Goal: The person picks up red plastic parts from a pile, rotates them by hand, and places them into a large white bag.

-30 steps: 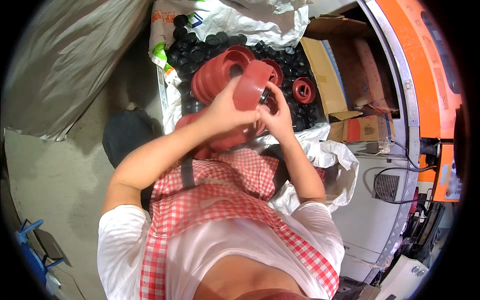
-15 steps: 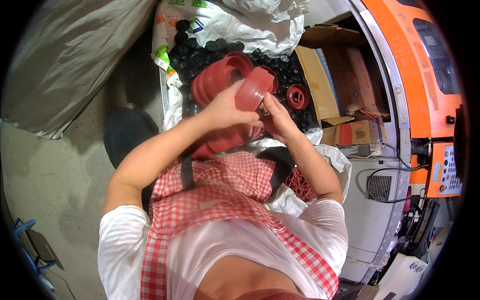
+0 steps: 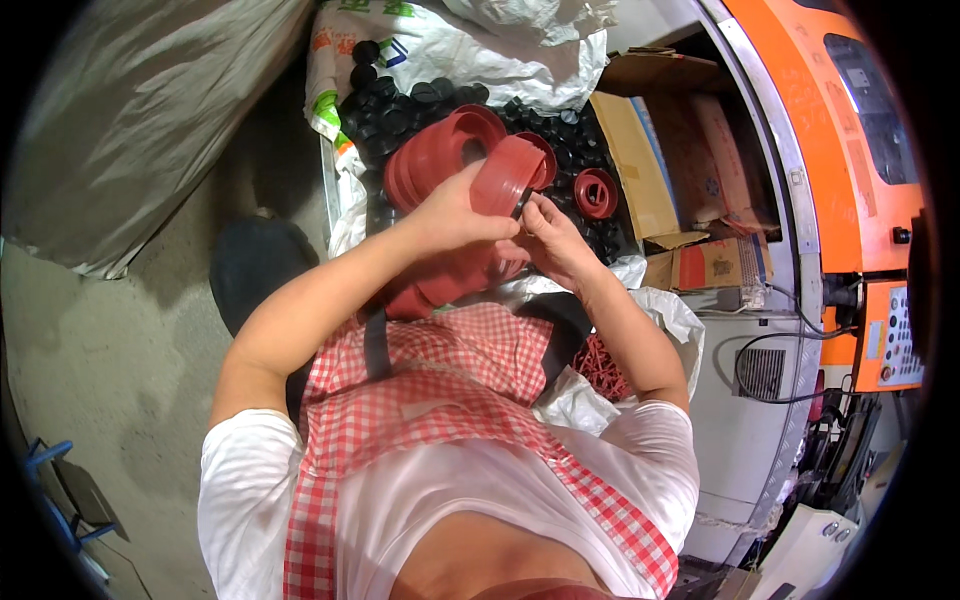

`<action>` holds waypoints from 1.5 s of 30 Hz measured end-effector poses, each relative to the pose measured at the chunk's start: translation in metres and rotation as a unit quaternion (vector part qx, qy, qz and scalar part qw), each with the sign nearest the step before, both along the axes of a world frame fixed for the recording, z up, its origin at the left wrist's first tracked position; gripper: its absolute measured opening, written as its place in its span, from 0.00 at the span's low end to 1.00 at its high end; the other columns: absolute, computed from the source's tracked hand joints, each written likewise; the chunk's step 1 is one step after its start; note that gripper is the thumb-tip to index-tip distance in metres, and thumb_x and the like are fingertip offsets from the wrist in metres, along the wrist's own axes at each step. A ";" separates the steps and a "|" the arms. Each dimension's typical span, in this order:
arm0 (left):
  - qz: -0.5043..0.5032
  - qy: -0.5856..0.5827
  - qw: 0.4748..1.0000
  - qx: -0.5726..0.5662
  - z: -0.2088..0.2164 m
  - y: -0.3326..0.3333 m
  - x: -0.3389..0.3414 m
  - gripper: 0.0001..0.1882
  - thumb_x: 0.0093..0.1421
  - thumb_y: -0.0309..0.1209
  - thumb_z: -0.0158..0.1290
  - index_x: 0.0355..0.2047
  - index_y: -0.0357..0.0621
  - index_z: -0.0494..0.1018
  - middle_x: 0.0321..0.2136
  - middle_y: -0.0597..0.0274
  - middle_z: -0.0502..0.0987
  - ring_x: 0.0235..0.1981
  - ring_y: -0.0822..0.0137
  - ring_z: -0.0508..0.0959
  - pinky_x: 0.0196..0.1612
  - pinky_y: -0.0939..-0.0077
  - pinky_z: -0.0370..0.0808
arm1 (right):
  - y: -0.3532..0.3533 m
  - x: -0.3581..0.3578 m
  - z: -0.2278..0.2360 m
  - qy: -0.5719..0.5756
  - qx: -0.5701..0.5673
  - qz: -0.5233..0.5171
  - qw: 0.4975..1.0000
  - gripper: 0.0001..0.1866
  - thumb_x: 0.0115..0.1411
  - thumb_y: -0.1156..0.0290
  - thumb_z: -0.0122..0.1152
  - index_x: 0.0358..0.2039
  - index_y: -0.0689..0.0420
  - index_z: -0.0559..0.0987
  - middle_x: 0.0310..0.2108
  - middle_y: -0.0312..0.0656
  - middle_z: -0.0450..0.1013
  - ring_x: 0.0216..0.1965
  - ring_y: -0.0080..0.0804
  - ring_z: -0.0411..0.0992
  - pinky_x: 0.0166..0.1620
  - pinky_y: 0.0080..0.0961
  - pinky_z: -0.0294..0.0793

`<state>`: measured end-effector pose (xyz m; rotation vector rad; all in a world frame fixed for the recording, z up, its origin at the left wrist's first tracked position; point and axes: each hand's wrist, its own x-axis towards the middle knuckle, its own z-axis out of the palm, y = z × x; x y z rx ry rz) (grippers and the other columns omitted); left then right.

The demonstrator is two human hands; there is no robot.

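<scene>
A dark red, round plastic part [image 3: 505, 176] is tilted up above the pile, with my left hand [image 3: 455, 214] wrapped around its near side. Close to its lower right edge, the fingers of my right hand [image 3: 553, 240] are pinched together; what sits between them is too hidden to name. A small dark piece shows at the part's edge beside those fingertips. Behind lie larger red ringed parts [image 3: 412, 168] and a small red ring with a hollow centre [image 3: 595, 193]. Many black round caps [image 3: 400, 112] spread around them. More red parts [image 3: 450, 280] rest under my wrists.
White printed sacking [image 3: 500, 70] lines the back of the pile. Cardboard boxes [image 3: 640, 165] stand to the right, before an orange machine [image 3: 860, 230] with a button panel. Thin red scraps [image 3: 600, 370] fill a bag by my right elbow. A large grey sheet [image 3: 150, 110] hangs at left.
The red part has turned slightly in my left hand. My right fingertips have shifted a little along its lower edge, where a dark piece now shows.
</scene>
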<state>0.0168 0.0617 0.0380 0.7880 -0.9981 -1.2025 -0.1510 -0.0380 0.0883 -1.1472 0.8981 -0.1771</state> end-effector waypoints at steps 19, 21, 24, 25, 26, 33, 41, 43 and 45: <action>0.061 0.008 0.998 -0.029 -0.003 -0.007 -0.007 0.35 0.47 0.28 0.63 0.56 0.41 0.61 0.44 0.63 0.73 0.44 0.73 0.73 0.48 0.76 0.70 | -0.012 -0.007 -0.054 -0.035 -0.494 0.046 0.868 0.35 0.59 0.52 0.57 0.58 0.60 0.57 0.40 0.47 0.72 0.38 0.33 0.75 0.40 0.25 0.76; 0.065 0.004 0.998 -0.021 -0.004 -0.006 -0.007 0.35 0.47 0.29 0.63 0.55 0.41 0.62 0.44 0.63 0.73 0.44 0.73 0.73 0.48 0.75 0.70 | -0.019 -0.007 -0.056 0.000 -0.488 0.044 0.871 0.36 0.60 0.49 0.54 0.59 0.59 0.55 0.38 0.46 0.73 0.34 0.33 0.76 0.37 0.24 0.76; 0.067 -0.028 0.997 -0.002 -0.001 -0.004 -0.002 0.36 0.47 0.29 0.64 0.56 0.39 0.61 0.45 0.63 0.72 0.45 0.74 0.72 0.51 0.75 0.68 | -0.033 -0.008 -0.032 0.021 -0.105 0.150 0.983 0.35 0.61 0.62 0.54 0.61 0.59 0.48 0.35 0.45 0.75 0.34 0.29 0.75 0.38 0.20 0.74; 0.070 -0.016 0.997 -0.016 0.000 -0.003 -0.002 0.36 0.47 0.30 0.64 0.56 0.39 0.61 0.45 0.63 0.72 0.45 0.74 0.72 0.51 0.75 0.68 | -0.020 -0.009 -0.032 0.035 -0.364 0.167 0.916 0.37 0.59 0.61 0.57 0.61 0.60 0.49 0.38 0.46 0.73 0.38 0.31 0.74 0.42 0.24 0.73; 0.073 -0.003 0.997 -0.027 0.000 -0.002 -0.003 0.36 0.47 0.30 0.64 0.56 0.39 0.61 0.45 0.63 0.72 0.45 0.74 0.72 0.51 0.75 0.68 | -0.003 -0.002 -0.022 0.105 -0.607 0.122 0.778 0.40 0.57 0.60 0.60 0.61 0.61 0.49 0.42 0.48 0.71 0.42 0.34 0.73 0.45 0.28 0.73; 0.117 -0.127 0.982 -0.073 -0.007 0.005 -0.019 0.41 0.47 0.32 0.61 0.61 0.41 0.56 0.52 0.50 0.68 0.55 0.61 0.68 0.55 0.67 0.65 | -0.007 0.015 -0.021 -0.036 -0.180 0.026 0.983 0.30 0.61 0.55 0.51 0.58 0.58 0.60 0.54 0.47 0.65 0.52 0.37 0.68 0.50 0.31 0.71; 0.408 -0.568 0.690 -0.185 -0.052 -0.039 0.024 0.39 0.45 0.32 0.57 0.59 0.37 0.58 0.58 0.45 0.61 0.62 0.48 0.58 0.63 0.47 0.48 | -0.006 -0.015 0.006 -0.168 0.041 -0.007 0.985 0.24 0.65 0.58 0.46 0.58 0.53 0.63 0.57 0.42 0.63 0.55 0.35 0.65 0.56 0.38 0.69; 0.489 -0.402 0.773 -0.027 -0.068 -0.060 0.035 0.38 0.46 0.34 0.57 0.58 0.35 0.59 0.57 0.43 0.63 0.59 0.48 0.62 0.62 0.51 0.52 | -0.020 -0.017 0.007 -0.171 0.040 -0.050 0.983 0.22 0.65 0.62 0.47 0.58 0.54 0.64 0.54 0.42 0.65 0.52 0.33 0.67 0.53 0.35 0.71; 0.503 -0.262 0.804 0.180 -0.100 -0.085 0.046 0.38 0.50 0.35 0.57 0.57 0.28 0.56 0.52 0.38 0.66 0.54 0.48 0.68 0.57 0.65 0.62 | -0.045 -0.019 0.001 -0.148 -0.083 -0.076 0.983 0.21 0.64 0.66 0.48 0.57 0.56 0.64 0.51 0.43 0.67 0.50 0.31 0.68 0.50 0.32 0.72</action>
